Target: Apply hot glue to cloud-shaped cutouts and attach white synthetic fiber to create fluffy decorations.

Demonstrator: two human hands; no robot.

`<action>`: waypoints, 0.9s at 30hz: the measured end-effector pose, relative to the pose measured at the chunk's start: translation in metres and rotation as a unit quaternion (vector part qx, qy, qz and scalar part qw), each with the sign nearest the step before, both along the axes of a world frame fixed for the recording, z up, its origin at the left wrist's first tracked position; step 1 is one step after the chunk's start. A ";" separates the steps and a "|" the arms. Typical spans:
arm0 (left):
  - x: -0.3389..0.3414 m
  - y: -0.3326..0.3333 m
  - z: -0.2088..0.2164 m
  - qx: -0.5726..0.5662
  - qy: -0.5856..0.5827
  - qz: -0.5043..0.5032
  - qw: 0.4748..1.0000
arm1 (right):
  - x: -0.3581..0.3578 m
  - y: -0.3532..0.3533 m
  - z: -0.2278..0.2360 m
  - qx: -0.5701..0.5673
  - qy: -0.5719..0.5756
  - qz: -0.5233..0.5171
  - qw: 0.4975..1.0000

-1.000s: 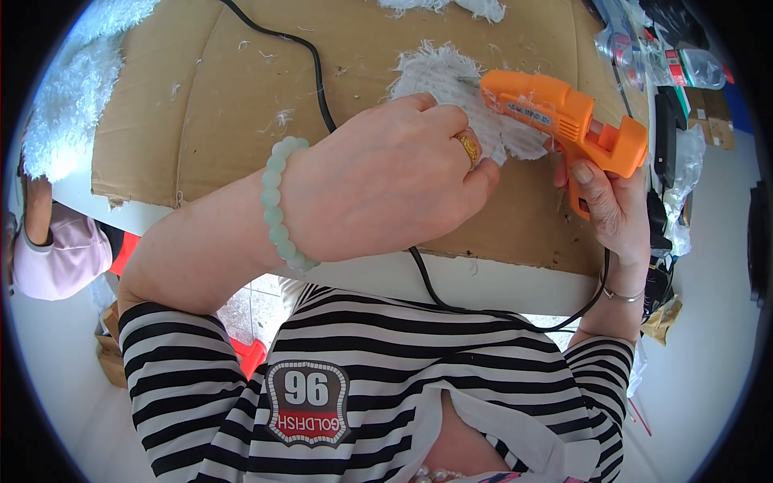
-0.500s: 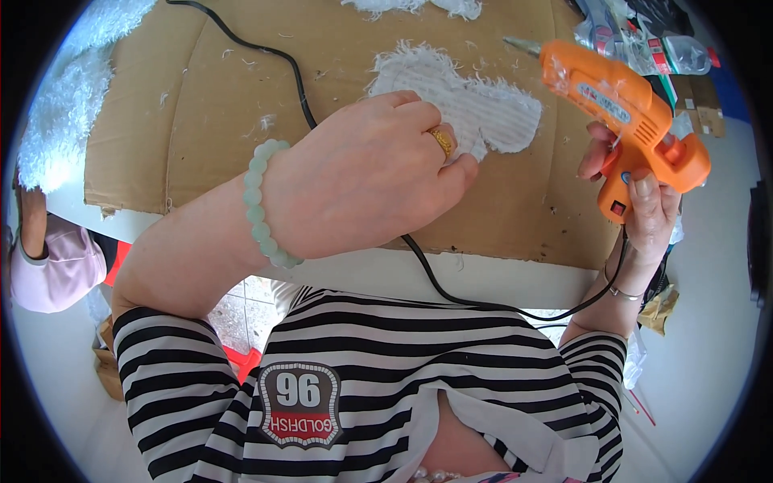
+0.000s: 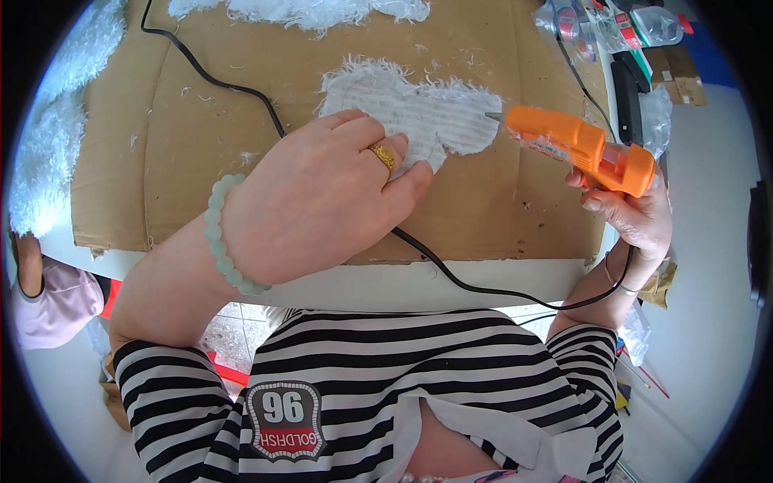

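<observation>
Orange glue gun (image 3: 578,146) (right hand (image 3: 636,217)) nears fur piece (image 3: 419,113).

A white table (image 3: 451,283) is carrying a large brown cardboard sheet (image 3: 129,145) that is covering most of its top. Pale floor tiles (image 3: 233,334) are showing below the table's near edge, and daylight is falling evenly across the whole room.
</observation>
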State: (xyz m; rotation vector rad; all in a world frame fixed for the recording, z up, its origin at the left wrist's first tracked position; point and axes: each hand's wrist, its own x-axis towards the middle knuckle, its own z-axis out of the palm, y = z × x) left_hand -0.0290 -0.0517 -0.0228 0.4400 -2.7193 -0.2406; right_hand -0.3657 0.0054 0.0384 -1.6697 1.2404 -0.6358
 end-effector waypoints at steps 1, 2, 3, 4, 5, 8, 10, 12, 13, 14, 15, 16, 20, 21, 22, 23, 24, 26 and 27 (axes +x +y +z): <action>0.000 0.000 0.001 -0.003 -0.001 0.001 1.000 | 0.001 0.001 0.000 0.001 0.000 -0.002 1.000; 0.000 0.000 0.000 -0.009 -0.003 0.004 1.000 | 0.003 0.001 -0.002 -0.005 -0.015 -0.014 1.000; 0.000 -0.001 -0.003 -0.011 -0.002 0.003 1.000 | 0.005 0.001 -0.003 -0.012 -0.031 -0.025 0.999; 0.000 -0.002 -0.006 -0.034 0.024 -0.002 0.999 | 0.005 0.001 -0.004 -0.014 -0.031 -0.026 0.999; -0.001 -0.003 -0.008 -0.057 0.052 -0.005 0.997 | 0.005 0.001 -0.005 -0.013 -0.020 -0.027 0.999; -0.002 -0.002 -0.007 -0.058 0.053 -0.003 0.997 | 0.006 0.001 0.001 0.002 0.009 -0.043 0.999; -0.002 -0.001 -0.006 -0.055 0.054 -0.003 0.997 | 0.005 0.000 0.001 0.020 0.025 -0.057 0.998; -0.003 -0.001 -0.005 -0.055 0.055 -0.004 0.997 | 0.003 -0.003 -0.005 -0.067 0.034 -0.004 0.997; -0.003 -0.001 -0.004 -0.057 0.054 -0.004 0.997 | 0.003 -0.002 -0.005 -0.067 0.033 -0.005 0.997; -0.002 -0.001 -0.004 -0.058 0.053 -0.003 0.997 | 0.004 -0.001 -0.006 -0.062 0.037 -0.016 0.997; -0.002 -0.001 -0.002 -0.057 0.052 -0.003 0.997 | 0.005 -0.001 -0.007 -0.057 0.042 -0.027 0.997; -0.001 0.000 0.001 -0.031 0.025 -0.002 0.999 | 0.004 -0.001 -0.007 -0.057 0.040 -0.027 0.997; -0.001 0.000 0.000 -0.003 0.004 0.000 1.000 | 0.003 -0.004 -0.011 -0.069 0.105 -0.021 0.992; -0.001 0.000 0.001 -0.003 0.003 0.001 1.000 | 0.003 -0.004 -0.013 -0.086 0.117 -0.019 0.989; -0.001 0.000 0.001 -0.005 0.002 0.002 1.000 | 0.004 -0.004 -0.013 -0.086 0.116 -0.018 0.989; -0.001 0.000 0.000 -0.008 0.002 0.002 1.000 | 0.006 -0.004 -0.014 -0.078 0.113 -0.030 0.990; 0.000 0.000 0.000 -0.008 0.001 0.002 1.000 | 0.008 -0.004 -0.015 -0.070 0.110 -0.042 0.991; 0.000 0.000 -0.002 -0.005 0.006 0.002 1.000 | 0.008 -0.004 -0.018 -0.070 0.112 -0.041 0.990; 0.000 0.000 -0.002 -0.006 0.006 0.002 1.000 | 0.009 -0.005 -0.019 -0.070 0.115 -0.041 0.990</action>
